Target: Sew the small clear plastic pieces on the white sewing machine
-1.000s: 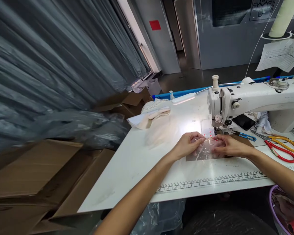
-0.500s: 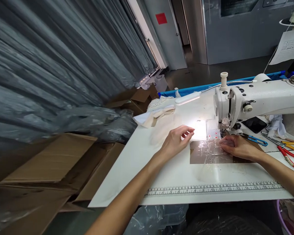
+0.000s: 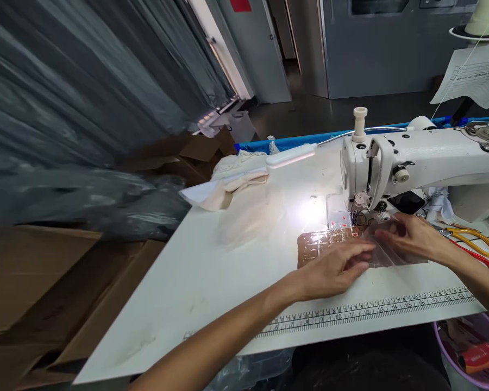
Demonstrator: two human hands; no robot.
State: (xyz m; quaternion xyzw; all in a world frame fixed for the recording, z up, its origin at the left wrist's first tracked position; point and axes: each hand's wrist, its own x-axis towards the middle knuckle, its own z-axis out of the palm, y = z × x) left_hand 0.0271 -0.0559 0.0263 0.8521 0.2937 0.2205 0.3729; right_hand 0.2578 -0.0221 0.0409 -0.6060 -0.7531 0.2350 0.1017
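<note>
My right hand [image 3: 413,236] pinches a piece of sheer, see-through fabric [image 3: 385,251] just right of the presser foot. My left hand [image 3: 340,266] reaches in from the left, its fingertips at the fabric's left edge and the thumb apart from the fingers. Whether the left fingertips touch the cloth I cannot tell. Beneath both hands lies a brown sheet covered in shiny clear tape [image 3: 309,247], in front of the needle area. The white sewing machine [image 3: 432,157] stands behind, with small red marks on its plate. A lamp lights this spot.
Scissors with yellow and red handles [image 3: 475,241] and a dark phone [image 3: 407,202] lie at right. Pale fabric [image 3: 244,214] rests on the table's left part, near a white lamp [image 3: 291,156]. Cardboard boxes [image 3: 41,277] stand left; a purple-rimmed basket [image 3: 438,339] sits below right.
My left hand first left the fabric to the left, then came back right and nearer the front, to the fabric's edge. My right hand has shifted right with the sheer fabric. The view has swung too.
</note>
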